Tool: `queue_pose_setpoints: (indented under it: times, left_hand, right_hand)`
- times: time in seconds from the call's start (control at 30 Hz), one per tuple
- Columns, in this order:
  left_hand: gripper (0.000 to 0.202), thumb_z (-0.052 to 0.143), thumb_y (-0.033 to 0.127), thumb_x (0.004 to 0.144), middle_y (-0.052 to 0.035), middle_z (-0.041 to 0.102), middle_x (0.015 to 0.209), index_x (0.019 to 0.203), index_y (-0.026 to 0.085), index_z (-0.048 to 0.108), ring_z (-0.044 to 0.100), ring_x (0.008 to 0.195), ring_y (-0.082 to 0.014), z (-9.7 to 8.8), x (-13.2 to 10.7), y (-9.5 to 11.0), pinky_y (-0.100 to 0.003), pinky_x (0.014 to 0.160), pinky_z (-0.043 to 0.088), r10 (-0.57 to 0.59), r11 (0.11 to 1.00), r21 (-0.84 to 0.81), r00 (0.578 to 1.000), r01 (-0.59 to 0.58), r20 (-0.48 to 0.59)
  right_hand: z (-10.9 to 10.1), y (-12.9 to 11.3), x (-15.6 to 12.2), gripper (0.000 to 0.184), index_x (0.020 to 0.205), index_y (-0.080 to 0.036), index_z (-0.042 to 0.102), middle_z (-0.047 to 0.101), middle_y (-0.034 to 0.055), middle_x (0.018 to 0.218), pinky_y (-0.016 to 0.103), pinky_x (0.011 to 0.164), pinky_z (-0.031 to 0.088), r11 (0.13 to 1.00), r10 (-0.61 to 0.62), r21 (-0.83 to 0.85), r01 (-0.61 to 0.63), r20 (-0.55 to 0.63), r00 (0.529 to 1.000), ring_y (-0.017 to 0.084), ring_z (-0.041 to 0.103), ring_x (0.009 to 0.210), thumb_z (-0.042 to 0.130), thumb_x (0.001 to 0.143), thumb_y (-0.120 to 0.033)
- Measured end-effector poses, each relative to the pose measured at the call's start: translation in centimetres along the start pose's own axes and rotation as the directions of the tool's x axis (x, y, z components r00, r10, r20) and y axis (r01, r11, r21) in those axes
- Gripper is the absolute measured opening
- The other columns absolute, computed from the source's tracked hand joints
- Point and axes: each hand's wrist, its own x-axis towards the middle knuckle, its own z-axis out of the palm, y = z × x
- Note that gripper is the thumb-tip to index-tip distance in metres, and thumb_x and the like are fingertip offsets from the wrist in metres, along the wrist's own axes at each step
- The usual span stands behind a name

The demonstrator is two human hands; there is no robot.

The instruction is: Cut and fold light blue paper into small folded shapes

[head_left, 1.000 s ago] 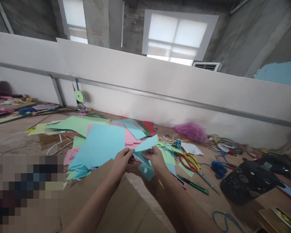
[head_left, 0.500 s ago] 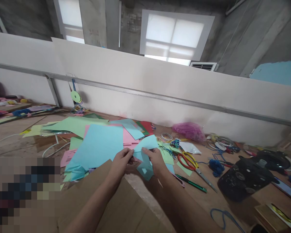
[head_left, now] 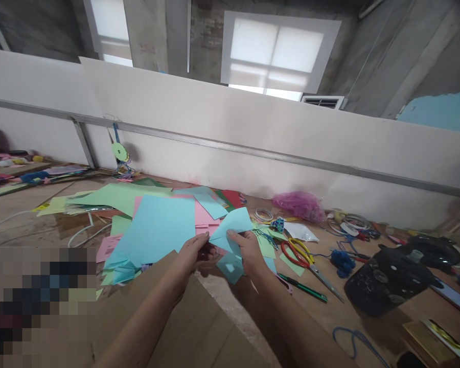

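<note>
A light blue piece of paper [head_left: 235, 221] is held up between my two hands, near the middle of the head view. My left hand [head_left: 193, 250] pinches its left corner with thumb and fingertips. On the lower right edge, the thumb of my right hand [head_left: 250, 251] presses over the paper, and the other fingers are hidden behind it. Below the hands lies another blue paper piece [head_left: 230, 267], partly covered by my right hand. A large blue sheet [head_left: 163, 225] rests to the left of my hands.
Scissors [head_left: 310, 266] with red and yellow handles and a green cutter [head_left: 302, 288] lie to the right. Beyond them are blue yarn [head_left: 343, 263] and a black container [head_left: 387, 281]. Green sheets [head_left: 115, 197] lie at the left; a white partition [head_left: 199, 122] stands behind.
The held blue paper has turned, its upper edge now higher and more pointed. My left thumb and fingers have shifted slightly at its corner.
</note>
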Motion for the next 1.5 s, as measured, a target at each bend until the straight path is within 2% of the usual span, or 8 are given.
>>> queue_pose_setpoints:
  times: [0.2,0.63,0.77,0.9,1.0,1.13,1.27,1.5]
  left_hand:
    - [0.038,0.06,0.053,0.077,-0.0063,0.067,0.065,0.073,0.016,0.067,0.061,0.055,-0.0177,-0.2,-0.1,-0.1,-0.027,0.049,0.044,-0.016,1.0,-0.014,0.994,0.017,0.104]
    - [0.036,0.063,0.053,0.077,-0.004,0.064,0.067,0.072,0.017,0.065,0.055,0.055,-0.0139,0.4,-1.0,0.8,-0.023,0.05,0.041,0.054,0.998,0.035,0.993,-0.058,0.105]
    - [0.039,0.062,0.055,0.076,-0.0039,0.063,0.065,0.068,0.017,0.063,0.054,0.054,-0.0139,0.5,-0.8,0.9,-0.023,0.05,0.041,0.075,0.995,0.068,0.995,-0.08,0.065]
    - [0.041,0.062,0.057,0.075,-0.0064,0.066,0.068,0.072,0.016,0.066,0.058,0.059,-0.0166,0.3,-0.6,0.7,-0.026,0.055,0.045,0.067,0.996,0.047,0.996,-0.07,0.057]
    - [0.037,0.065,0.054,0.073,-0.0042,0.065,0.066,0.076,0.017,0.066,0.057,0.058,-0.0158,0.0,-0.3,0.4,-0.025,0.056,0.044,0.07,0.997,0.022,0.997,-0.071,0.038]
    - [0.037,0.068,0.052,0.072,-0.0017,0.063,0.066,0.082,0.017,0.067,0.053,0.054,-0.0128,-0.4,0.4,-0.2,-0.024,0.055,0.043,0.091,0.996,0.015,0.995,-0.091,-0.032]
    - [0.04,0.067,0.056,0.069,0.0003,0.06,0.061,0.081,0.017,0.066,0.052,0.052,-0.0135,-0.7,0.9,-0.5,-0.024,0.053,0.042,0.102,0.994,0.059,0.99,-0.096,-0.1]
    - [0.04,0.064,0.06,0.068,0.0035,0.055,0.053,0.071,0.02,0.062,0.05,0.048,-0.013,-0.3,1.1,-1.0,-0.023,0.05,0.04,0.142,0.985,0.122,0.975,-0.122,-0.173]
  right_hand:
    - [0.0,0.0,0.0,0.029,0.085,-0.015,0.071,0.073,0.0064,0.083,0.036,0.074,0.05,0.996,-0.011,0.093,0.008,0.039,0.999,0.021,0.065,0.072,0.08,0.063,-0.031]
    - [0.0,0.1,0.1,0.034,0.091,-0.015,0.07,0.073,0.007,0.089,0.036,0.077,0.05,0.996,-0.037,0.08,0.034,0.026,0.999,0.02,0.064,0.077,0.079,0.064,-0.034]
    - [0.0,-0.2,0.0,0.032,0.088,-0.016,0.07,0.073,0.0052,0.084,0.034,0.073,0.05,0.998,-0.043,0.044,0.041,0.031,0.999,0.019,0.063,0.073,0.079,0.063,-0.035]
    - [0.1,-0.4,-0.1,0.026,0.083,-0.016,0.07,0.072,0.0036,0.08,0.033,0.072,0.048,0.998,-0.059,-0.026,0.062,0.096,0.994,0.018,0.062,0.071,0.077,0.065,-0.033]
    - [0.3,-0.3,-0.1,0.028,0.083,-0.015,0.069,0.071,0.0033,0.078,0.031,0.071,0.047,0.998,-0.045,-0.04,0.051,0.137,0.99,0.017,0.061,0.07,0.079,0.063,-0.032]
    - [0.4,-0.2,-0.1,0.034,0.083,-0.018,0.065,0.066,-0.0016,0.069,0.027,0.062,0.046,1.0,-0.016,-0.015,0.018,0.114,0.993,0.014,0.057,0.063,0.083,0.056,-0.03]
    - [0.4,-0.5,-0.2,0.03,0.072,-0.016,0.066,0.062,-0.001,0.059,0.025,0.049,0.042,0.987,0.083,-0.15,-0.065,0.121,0.989,0.012,0.052,0.052,0.081,0.057,-0.037]
    - [0.6,-0.5,-0.4,0.026,0.063,-0.016,0.066,0.059,-0.0021,0.054,0.025,0.046,0.043,0.986,0.062,-0.162,-0.043,0.111,0.992,0.012,0.051,0.049,0.08,0.055,-0.036]
